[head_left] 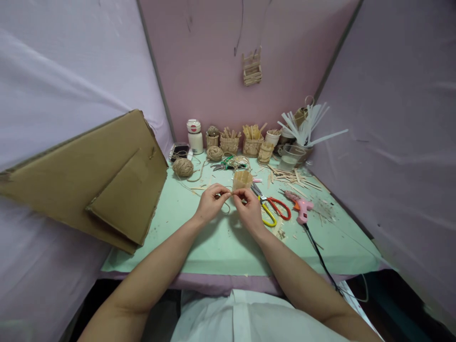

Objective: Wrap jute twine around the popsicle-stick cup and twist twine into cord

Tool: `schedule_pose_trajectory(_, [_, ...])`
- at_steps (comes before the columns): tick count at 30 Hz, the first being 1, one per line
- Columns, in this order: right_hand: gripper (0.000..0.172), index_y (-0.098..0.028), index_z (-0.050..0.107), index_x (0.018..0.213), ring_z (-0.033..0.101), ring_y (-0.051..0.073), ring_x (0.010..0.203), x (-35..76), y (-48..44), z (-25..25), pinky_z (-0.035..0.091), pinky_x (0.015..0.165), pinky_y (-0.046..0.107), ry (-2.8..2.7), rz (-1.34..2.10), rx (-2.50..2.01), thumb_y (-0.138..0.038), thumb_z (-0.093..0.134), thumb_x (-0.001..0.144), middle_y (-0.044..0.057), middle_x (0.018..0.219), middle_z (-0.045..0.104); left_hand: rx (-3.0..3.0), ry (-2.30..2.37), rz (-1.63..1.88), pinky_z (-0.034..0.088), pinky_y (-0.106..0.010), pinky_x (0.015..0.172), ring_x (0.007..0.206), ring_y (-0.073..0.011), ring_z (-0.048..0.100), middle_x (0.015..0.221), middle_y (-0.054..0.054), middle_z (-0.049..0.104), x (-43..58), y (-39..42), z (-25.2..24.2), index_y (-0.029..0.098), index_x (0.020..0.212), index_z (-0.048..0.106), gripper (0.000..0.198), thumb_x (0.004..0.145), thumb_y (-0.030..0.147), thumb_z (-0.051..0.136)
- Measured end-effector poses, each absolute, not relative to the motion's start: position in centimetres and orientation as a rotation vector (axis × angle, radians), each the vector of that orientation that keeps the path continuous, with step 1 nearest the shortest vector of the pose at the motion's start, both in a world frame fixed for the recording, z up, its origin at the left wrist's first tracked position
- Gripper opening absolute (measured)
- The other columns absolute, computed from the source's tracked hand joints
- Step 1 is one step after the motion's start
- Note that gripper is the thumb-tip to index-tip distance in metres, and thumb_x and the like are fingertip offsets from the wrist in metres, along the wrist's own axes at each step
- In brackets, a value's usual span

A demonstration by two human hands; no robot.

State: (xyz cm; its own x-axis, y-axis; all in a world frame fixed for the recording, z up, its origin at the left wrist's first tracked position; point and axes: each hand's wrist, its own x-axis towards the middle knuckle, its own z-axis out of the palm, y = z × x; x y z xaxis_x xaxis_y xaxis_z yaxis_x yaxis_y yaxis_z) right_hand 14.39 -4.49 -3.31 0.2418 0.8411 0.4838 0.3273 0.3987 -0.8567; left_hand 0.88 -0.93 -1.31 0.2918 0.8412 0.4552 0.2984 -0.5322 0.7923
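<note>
My left hand [210, 202] and my right hand [249, 209] meet over the middle of the green table [221, 242]. Both pinch a thin piece of jute twine [231, 192] stretched between their fingertips. A loop of the twine hangs down by my left hand. Just behind the fingers stands a small cup-shaped thing of wooden sticks [242, 179]. A ball of twine [183, 167] lies further back on the left, with loose twine trailing from it.
Red and yellow scissors [272, 209] and a pink glue gun [301, 206] with a black cord lie right of my hands. Loose wooden sticks [292, 176], green pliers [224, 165], small baskets [252, 142], a white bottle [194, 136] line the back. Cardboard sheets [99, 180] lean at left.
</note>
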Motion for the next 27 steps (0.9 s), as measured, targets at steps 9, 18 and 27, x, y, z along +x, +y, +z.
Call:
schedule_pose_trajectory(9, [0.014,-0.019,0.062,0.074,0.052,0.014,0.068,14.39,-4.52,-3.03,0.043,0.063,0.027,-1.294,0.505,-1.154,-0.031,0.056,0.077,0.002,0.074,0.058,2.04,1.006,1.245,0.045,-0.027,0.073,0.08,-0.0151,0.057,0.079,-0.004,0.062,0.93,-1.06,-1.43,0.018,0.076,0.069,0.012,0.078,0.026,0.06])
schedule_pose_trajectory(18, [0.008,-0.019,0.054,0.069,0.048,0.013,0.063,14.49,-4.39,-3.17,0.04,0.06,0.026,-1.353,0.436,-1.206,-0.024,0.054,0.075,0.0,0.07,0.053,2.035,1.01,1.178,0.045,-0.024,0.067,0.079,-0.0141,0.058,0.081,-0.005,0.063,1.11,-1.34,-1.49,0.018,0.076,0.069,0.012,0.077,0.024,0.059])
schedule_pose_trajectory(27, [0.006,-0.02,0.049,0.073,0.045,0.013,0.065,14.37,-4.13,-3.91,0.038,0.061,0.026,-1.45,0.421,-1.233,-0.022,0.05,0.078,-0.001,0.072,0.049,1.765,1.04,1.135,0.044,-0.023,0.065,0.073,-0.0131,0.056,0.074,-0.002,0.062,1.45,-1.33,-1.58,0.016,0.071,0.065,0.005,0.069,0.019,0.061])
